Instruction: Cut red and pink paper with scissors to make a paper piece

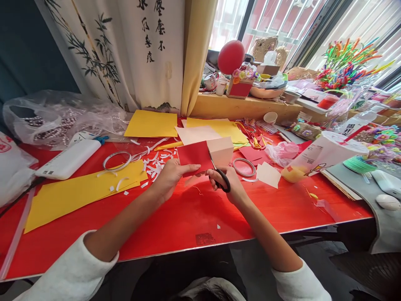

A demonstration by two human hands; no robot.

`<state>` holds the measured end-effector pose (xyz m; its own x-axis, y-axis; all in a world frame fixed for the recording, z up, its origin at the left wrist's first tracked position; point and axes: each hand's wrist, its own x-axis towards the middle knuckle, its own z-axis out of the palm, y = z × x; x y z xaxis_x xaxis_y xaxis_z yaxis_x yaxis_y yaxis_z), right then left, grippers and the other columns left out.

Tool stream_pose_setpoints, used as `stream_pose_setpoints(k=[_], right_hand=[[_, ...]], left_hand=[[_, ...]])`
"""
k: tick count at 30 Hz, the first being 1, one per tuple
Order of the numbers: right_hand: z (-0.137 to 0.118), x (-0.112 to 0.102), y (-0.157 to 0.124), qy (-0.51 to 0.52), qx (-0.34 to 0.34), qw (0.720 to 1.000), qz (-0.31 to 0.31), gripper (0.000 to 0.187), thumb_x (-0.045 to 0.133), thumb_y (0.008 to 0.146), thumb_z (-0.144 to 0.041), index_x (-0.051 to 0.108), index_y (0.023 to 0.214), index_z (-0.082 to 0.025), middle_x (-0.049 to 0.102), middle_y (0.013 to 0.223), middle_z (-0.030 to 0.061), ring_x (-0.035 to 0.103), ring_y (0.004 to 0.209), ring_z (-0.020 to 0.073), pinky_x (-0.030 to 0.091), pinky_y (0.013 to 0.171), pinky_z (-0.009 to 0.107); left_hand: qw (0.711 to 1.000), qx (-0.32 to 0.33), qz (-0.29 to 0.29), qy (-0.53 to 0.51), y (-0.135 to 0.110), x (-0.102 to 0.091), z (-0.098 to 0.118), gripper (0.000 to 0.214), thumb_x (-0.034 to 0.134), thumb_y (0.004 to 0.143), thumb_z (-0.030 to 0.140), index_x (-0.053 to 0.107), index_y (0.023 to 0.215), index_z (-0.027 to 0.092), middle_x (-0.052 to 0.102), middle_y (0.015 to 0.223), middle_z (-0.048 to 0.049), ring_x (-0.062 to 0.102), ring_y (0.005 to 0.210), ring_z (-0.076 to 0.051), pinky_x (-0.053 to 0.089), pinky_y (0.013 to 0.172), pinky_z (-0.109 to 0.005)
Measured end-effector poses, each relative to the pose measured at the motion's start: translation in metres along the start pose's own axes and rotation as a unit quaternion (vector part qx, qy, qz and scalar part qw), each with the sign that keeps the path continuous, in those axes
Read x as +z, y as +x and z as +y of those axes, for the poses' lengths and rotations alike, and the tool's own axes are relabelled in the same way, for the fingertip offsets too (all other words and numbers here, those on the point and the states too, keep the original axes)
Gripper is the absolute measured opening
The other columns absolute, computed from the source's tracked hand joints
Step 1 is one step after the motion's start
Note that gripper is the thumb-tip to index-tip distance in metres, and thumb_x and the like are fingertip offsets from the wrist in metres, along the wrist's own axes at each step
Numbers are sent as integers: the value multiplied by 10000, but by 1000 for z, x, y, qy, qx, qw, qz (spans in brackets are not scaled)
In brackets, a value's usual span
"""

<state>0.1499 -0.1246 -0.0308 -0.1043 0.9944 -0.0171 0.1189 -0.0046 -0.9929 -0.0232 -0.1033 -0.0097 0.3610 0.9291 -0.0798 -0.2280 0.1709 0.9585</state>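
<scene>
My left hand (171, 177) grips the near left part of a red sheet of paper (194, 154), its thumb lying on top. In my right hand (230, 184) is a pair of scissors (224, 180) with black handles, fingers through the loops. The blades (212, 159) cross the red sheet near its right edge, beside a pale pink folded piece (222, 149). Whether that pale piece is joined to the red sheet, I cannot tell. A thin strip of paper hangs under the sheet between my hands. Both hands are just above the red tabletop (175, 225).
Yellow paper strips (78, 190) and white paper scraps (156, 165) lie to the left, near a tape roll (117, 161). Another tape roll (244, 167) is right of the scissors. A drink cup (322, 156) leans at the right. Yellow sheets (152, 124) lie behind.
</scene>
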Motion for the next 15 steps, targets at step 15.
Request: stream_pose_setpoints(k=[15], right_hand=[[-9, 2, -2, 20, 8, 1000, -12, 511, 667, 632, -627, 503, 505, -160, 479, 447, -19, 405, 423, 69, 227, 445, 239]], left_hand=[[1000, -13, -15, -16, -2, 1, 0, 113, 747, 679, 243, 716, 685, 135, 704, 640, -24, 669, 710, -156, 497, 777, -275]])
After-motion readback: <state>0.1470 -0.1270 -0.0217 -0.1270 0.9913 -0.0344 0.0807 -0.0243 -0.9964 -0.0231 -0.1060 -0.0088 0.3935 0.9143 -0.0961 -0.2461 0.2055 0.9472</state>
